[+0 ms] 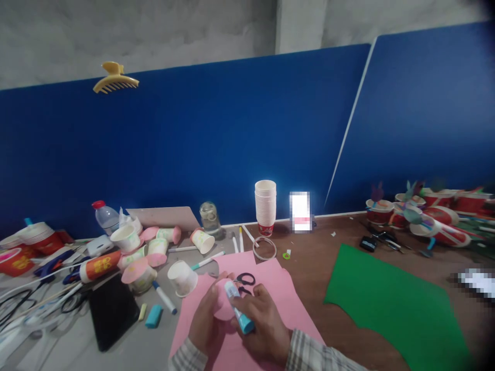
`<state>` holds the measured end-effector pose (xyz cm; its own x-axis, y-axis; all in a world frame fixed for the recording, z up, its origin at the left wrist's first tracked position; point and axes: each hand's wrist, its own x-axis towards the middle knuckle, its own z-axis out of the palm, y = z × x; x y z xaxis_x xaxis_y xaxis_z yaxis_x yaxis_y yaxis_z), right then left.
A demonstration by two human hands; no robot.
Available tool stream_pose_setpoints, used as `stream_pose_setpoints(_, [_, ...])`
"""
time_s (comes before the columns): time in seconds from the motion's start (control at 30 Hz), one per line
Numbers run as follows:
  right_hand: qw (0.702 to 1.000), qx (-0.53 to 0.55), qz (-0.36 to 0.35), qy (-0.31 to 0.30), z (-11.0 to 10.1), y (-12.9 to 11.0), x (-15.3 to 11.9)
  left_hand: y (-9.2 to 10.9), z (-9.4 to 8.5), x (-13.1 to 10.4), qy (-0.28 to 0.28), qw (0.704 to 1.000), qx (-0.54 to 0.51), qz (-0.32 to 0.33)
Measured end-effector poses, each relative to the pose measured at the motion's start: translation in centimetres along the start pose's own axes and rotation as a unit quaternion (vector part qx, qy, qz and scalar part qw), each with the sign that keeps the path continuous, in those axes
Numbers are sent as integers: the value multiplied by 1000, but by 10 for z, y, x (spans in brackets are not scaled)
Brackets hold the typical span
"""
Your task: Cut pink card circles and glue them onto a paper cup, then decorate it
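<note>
Over a large pink sheet point(278, 288), my left hand point(203, 319) grips a small pink paper disc point(223, 310) by its left edge. A glue stick point(243, 318) with a white tube and blue end is held in my right hand point(266, 319); its upper end lies against the disc. Black-handled scissors point(247, 279) rest on the sheet just beyond my fingers, their blades partly hidden by my hands. Beside my left hand, a white paper cup point(182, 279) lies tilted at the sheet's left edge.
A tall stack of paper cups point(265, 206) stands by the blue partition point(216, 139). To the left are a black tablet point(113, 313), a blue eraser point(153, 316), pink-trimmed cups point(139, 274) and cables. On the right lie a green sheet point(390, 299) and decorated red cups point(444, 226).
</note>
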<state>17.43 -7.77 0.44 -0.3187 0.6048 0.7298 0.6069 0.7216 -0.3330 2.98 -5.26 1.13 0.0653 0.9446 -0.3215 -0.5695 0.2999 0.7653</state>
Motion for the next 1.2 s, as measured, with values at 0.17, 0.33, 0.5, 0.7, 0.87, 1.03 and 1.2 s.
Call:
stream_pose_setpoints(0.17, [1000, -6, -2, -19, 1, -3, 2, 2, 6, -6, -27, 999, 6, -44])
stream_pose_setpoints(0.33, [998, -25, -35, -40, -6, -5, 5, 7, 12, -10, -30, 998, 16, -60])
stream_pose_setpoints(0.5, [997, -22, -60, -39, -12, -12, 9, 4, 8, -5, -21, 998, 16, -49])
stream_pose_setpoints(0.7, [993, -28, -73, -88, -13, -18, 11, 3, 8, -5, -105, 989, -43, -100])
stream_pose_setpoints(0.87, [995, -47, -56, -68, -13, -21, 15, 1, 7, -5, -123, 985, -65, -104])
stream_pose_setpoints(1.03, [995, -74, -44, -52, -14, -25, 15, -6, 5, -3, -126, 986, -66, -85])
stream_pose_setpoints(1.2, [994, -88, -33, -48, -10, -23, 12, -6, 5, -3, -123, 988, -60, -74])
